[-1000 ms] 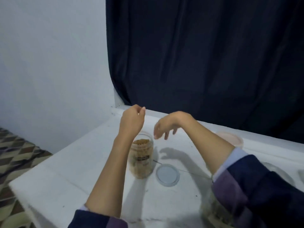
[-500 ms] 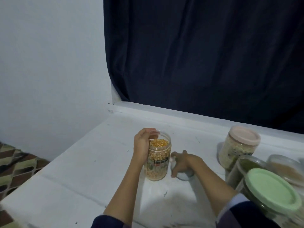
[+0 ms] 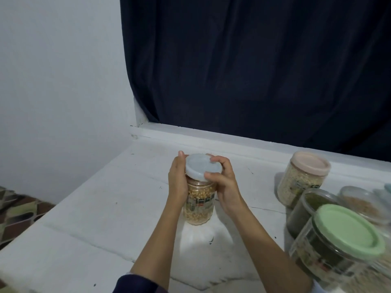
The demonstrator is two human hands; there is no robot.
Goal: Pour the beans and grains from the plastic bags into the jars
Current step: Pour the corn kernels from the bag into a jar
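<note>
The clear plastic jar [image 3: 198, 205] looks glossy, its pale lid [image 3: 202, 167] smooth plastic; the white table [image 3: 105, 212] is matt and scuffed; the dark curtain [image 3: 254, 70] is cloth.

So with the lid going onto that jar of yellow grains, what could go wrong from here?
1. The pale lid sits tilted on the jar of yellow grains; if the right hand presses or turns it like that, it may seat crooked and fail to close.
2. The jar is nearly full, so a slip of the left hand could tip it and spill grains on the white table.
3. The green-lidded jar stands near the right forearm and could get knocked.
</note>
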